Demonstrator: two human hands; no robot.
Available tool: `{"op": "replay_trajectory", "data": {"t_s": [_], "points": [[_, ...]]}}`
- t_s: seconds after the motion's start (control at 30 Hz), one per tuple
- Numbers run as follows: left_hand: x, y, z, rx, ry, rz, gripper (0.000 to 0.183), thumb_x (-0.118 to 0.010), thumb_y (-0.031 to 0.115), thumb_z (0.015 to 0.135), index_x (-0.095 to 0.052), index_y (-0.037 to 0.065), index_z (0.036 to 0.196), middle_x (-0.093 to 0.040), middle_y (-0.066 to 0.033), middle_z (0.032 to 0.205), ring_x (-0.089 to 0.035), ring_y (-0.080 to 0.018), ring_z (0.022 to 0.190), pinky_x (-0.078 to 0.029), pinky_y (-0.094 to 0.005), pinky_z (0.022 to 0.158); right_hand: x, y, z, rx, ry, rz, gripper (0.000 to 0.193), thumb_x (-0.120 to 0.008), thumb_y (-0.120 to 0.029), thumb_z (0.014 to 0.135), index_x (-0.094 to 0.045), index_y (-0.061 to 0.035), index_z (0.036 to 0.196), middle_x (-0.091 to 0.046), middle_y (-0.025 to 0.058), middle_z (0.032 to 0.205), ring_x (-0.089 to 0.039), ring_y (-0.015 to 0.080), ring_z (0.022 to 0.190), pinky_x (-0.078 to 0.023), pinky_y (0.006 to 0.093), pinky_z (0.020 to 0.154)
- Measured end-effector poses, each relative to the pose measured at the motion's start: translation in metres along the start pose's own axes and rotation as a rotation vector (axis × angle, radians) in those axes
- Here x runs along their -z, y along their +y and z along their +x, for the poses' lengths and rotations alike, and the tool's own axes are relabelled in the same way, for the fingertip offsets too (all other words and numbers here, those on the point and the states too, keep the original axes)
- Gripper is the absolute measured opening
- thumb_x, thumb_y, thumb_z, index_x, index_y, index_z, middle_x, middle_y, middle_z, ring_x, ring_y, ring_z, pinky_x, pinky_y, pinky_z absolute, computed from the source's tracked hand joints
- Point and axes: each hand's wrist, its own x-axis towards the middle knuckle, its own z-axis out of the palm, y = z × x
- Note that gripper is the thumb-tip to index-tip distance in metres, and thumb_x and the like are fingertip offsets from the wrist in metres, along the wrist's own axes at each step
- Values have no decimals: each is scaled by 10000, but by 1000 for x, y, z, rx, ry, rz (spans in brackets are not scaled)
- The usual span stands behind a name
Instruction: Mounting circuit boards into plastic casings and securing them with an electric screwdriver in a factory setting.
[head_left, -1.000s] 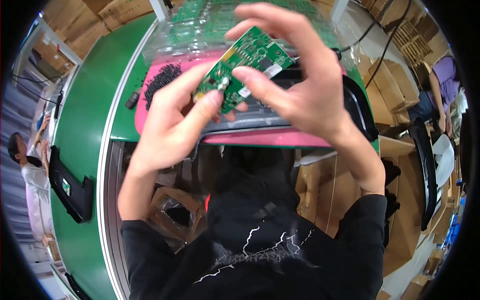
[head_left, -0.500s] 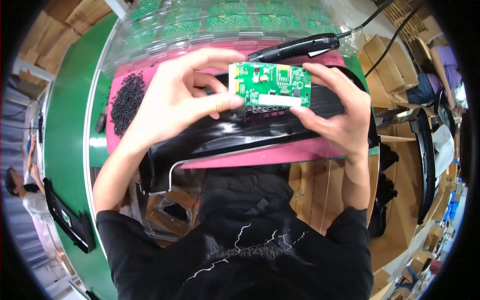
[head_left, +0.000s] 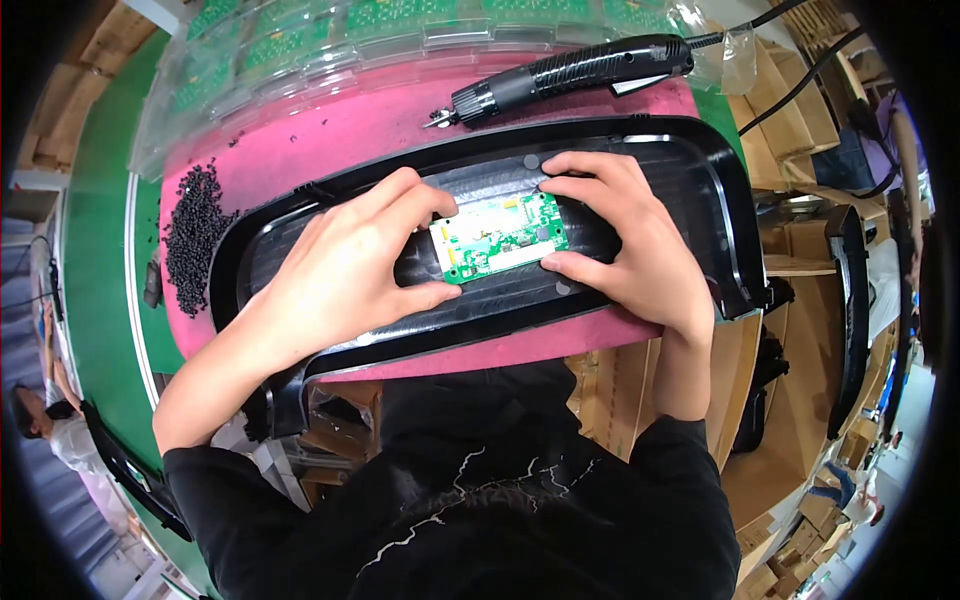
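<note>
A green circuit board [head_left: 505,238] with a white strip along its near edge lies slightly tilted between my hands, over the hollow of a long black plastic housing [head_left: 690,165]. My left hand [head_left: 350,262] is closed on the board's left end, thumb at the near corner and fingers at the far one. At the right end, the thumb and fingers of my right hand [head_left: 640,228] pinch the board's edges. Whether the board rests on the housing's floor, I cannot tell. The housing lies hollow side up on a pink mat [head_left: 400,118].
Beyond the housing lies a black electric screwdriver [head_left: 580,78], its cord running off right. Small black screws [head_left: 195,240] are heaped at the mat's left. Clear trays [head_left: 330,52] of green boards stand behind. Cardboard boxes [head_left: 800,360] are at right; a person [head_left: 75,440] is far left.
Both hands have brought the circuit board nearer and down toward the housing, and it has turned a little. The housing now shows its hollow inside more fully.
</note>
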Motion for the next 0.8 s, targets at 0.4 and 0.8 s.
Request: {"op": "replay_trajectory", "data": {"t_s": [0.4,0.8], "points": [[3,-9,3,18,20,-19,546,-824,105,663,-558,38,1135,-543,-103,1055,-592,-301,932,-498,-382,796,-5,-4,6,-24,13,-83,512,-785,-121,707,-595,2,1166,-562,124,1230,-499,320,1151,-410,402,985],[15,-22,-6,-54,13,-21,571,-800,156,728,-516,37,1210,-529,-105,1124,-612,-309,978,-510,-398,798,20,-30,6,-186,270,76,719,-757,-116,766,-415,-41,1393,-557,131,1269,-585,242,1071,-431,373,975]]}}
